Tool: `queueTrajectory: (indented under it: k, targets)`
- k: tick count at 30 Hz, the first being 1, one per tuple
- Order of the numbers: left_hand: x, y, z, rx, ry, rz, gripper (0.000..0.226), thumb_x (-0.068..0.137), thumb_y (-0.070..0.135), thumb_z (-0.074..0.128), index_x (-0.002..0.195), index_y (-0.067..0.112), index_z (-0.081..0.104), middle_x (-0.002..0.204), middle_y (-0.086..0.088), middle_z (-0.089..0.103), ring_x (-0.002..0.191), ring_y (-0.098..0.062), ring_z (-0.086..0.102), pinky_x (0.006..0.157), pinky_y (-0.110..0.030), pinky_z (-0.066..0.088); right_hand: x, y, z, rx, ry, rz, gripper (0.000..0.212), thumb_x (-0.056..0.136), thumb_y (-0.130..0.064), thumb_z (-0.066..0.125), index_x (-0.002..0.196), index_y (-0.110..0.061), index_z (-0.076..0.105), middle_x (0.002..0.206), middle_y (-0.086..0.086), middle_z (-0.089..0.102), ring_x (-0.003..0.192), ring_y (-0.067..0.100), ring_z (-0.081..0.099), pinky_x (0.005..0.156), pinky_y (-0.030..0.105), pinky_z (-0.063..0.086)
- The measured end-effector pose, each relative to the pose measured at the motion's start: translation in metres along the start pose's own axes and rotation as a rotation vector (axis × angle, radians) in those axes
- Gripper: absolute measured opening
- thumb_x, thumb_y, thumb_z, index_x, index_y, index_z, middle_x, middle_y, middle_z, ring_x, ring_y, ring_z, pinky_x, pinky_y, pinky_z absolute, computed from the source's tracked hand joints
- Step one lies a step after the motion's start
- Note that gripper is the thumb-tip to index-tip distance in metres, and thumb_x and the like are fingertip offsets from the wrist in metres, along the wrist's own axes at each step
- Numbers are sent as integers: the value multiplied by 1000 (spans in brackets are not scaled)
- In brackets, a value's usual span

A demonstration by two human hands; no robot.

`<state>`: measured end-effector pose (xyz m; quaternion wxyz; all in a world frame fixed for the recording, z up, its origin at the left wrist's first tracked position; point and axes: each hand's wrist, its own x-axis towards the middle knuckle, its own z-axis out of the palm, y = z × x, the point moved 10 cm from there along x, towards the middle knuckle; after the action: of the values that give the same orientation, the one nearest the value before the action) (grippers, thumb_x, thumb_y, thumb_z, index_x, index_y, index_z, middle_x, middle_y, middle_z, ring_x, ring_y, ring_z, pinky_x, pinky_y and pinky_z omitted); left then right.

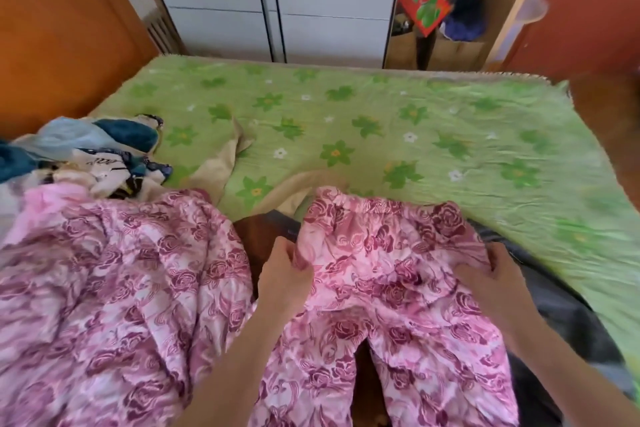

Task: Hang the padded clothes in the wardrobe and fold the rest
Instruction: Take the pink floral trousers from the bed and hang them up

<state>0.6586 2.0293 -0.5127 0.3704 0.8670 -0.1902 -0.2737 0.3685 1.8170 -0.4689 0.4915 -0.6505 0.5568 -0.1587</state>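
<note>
two hands work the waist of the pink rose-print padded trousers (pixel 388 274) at the near edge of the bed (pixel 381 121), seen from the head camera: our left hand (pixel 285 279) pinches one side of the waistband, our right hand (pixel 491 279) curls over the other. we judge them soft, bulky and light, best held at the waistband corners. a matching padded jacket (pixel 114 288) lies just left, near the white wardrobe (pixel 277 0)

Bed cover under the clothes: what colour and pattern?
Light green bed cover with darker green and small white flowers; head view shows it.
</note>
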Motion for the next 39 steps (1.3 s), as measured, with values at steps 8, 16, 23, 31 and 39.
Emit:
queueTrajectory:
  k: [8,16,23,31,39]
  targets:
    - [-113,58,-16,106,-198,107,40,92,52,63,115,52,30,89,12,70,79,-12,69,76,-36,57,-120,-53,-24,245,-126,16,54,99,-7,65,140,-33,41,117,-10,59,102,11,61,88,31,44]
    - [-198,112,-89,-35,91,380,8,101,36,63,103,30,59,79,7,58,60,-8,51,57,-33,45,-210,-103,-90,185,23,-118,35,95,-46,69,123,-26,63,98,0,73,90,14,68,87,40,54]
    - [-266,134,-136,-172,18,271,41,90,4,64,115,34,51,86,-1,74,64,-29,66,55,-52,53,-273,-128,-120,-72,56,-396,28,101,-42,60,80,-47,41,68,-9,33,53,9,35,56,31,30]
    - [-329,154,-137,-124,-190,475,57,93,33,78,137,40,43,115,17,71,83,3,69,74,-18,55,-337,-119,-162,18,190,-345,28,104,-24,55,132,-26,55,69,15,59,51,13,46,48,26,36]
    - [-370,196,-134,-94,-191,733,54,99,35,68,147,28,46,140,14,57,120,-3,59,106,-32,50,-432,-124,-221,109,425,-317,38,89,-42,43,115,-19,58,83,3,67,68,1,60,68,27,52]
